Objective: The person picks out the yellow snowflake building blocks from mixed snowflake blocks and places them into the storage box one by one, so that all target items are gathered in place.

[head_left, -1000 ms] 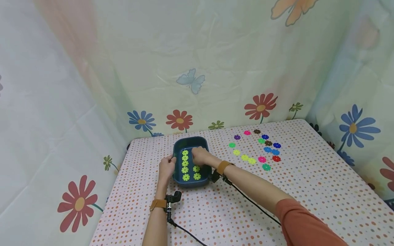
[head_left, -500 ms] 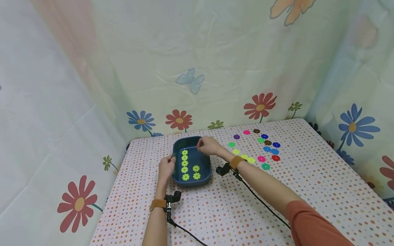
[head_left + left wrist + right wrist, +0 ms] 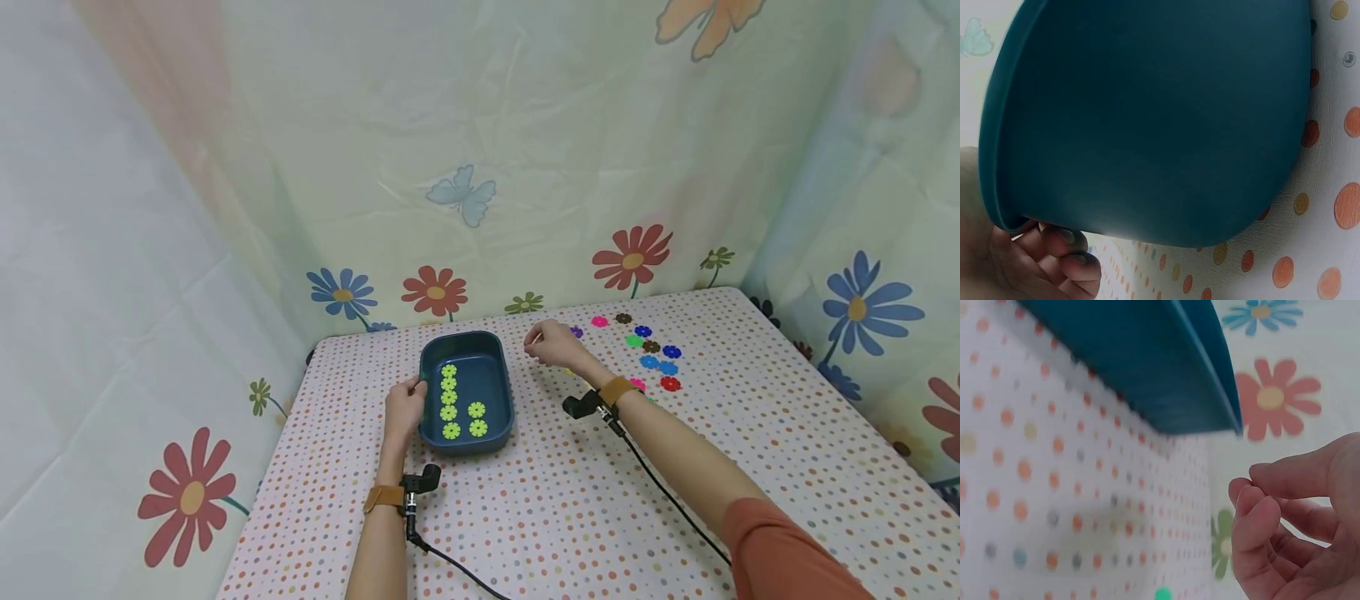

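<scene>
A dark blue rectangular tray lies on the dotted tabletop. Inside it, several yellow-green flower-shaped discs line the left side, and two more discs sit at the lower right. My left hand grips the tray's left rim; the left wrist view shows its curled fingers against the outer wall. To the right of the tray, my right hand hovers over the cloth. Its fingers are loosely curled, thumb close to the index fingertip, and nothing shows between them in the right wrist view.
Right of the right hand lie scattered flower discs: a purple one, a pink one, a red one, light blue ones and others. The forearm partly covers some of them. A flower-printed curtain hangs behind the table.
My right hand has lifted out of the tray and moved right, past its rim, toward the scattered discs. The left hand and the tray stay in place.
</scene>
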Available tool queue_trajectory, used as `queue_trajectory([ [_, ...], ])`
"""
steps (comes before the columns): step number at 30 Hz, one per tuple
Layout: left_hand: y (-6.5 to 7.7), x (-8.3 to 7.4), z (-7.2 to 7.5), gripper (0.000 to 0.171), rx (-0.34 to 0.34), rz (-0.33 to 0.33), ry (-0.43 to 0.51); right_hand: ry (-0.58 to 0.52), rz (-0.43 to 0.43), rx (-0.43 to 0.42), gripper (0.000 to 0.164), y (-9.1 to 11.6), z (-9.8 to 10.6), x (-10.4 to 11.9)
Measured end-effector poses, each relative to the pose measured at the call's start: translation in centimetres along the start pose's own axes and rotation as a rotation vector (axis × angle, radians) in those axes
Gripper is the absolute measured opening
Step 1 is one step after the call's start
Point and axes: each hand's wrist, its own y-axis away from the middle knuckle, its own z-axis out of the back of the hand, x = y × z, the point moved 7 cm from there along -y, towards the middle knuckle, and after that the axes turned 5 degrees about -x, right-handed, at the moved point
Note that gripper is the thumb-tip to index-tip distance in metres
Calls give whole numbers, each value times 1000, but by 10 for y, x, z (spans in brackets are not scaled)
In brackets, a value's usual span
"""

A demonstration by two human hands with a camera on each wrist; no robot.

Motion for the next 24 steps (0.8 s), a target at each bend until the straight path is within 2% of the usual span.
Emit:
queue_trajectory([
  [12,2,1,0,46,4,24,13,-3,-122,-35,25,9,35,-54],
  [24,0,3,-1,46,-3,25,-3,128,-160,-94,29,20,58,-87],
])
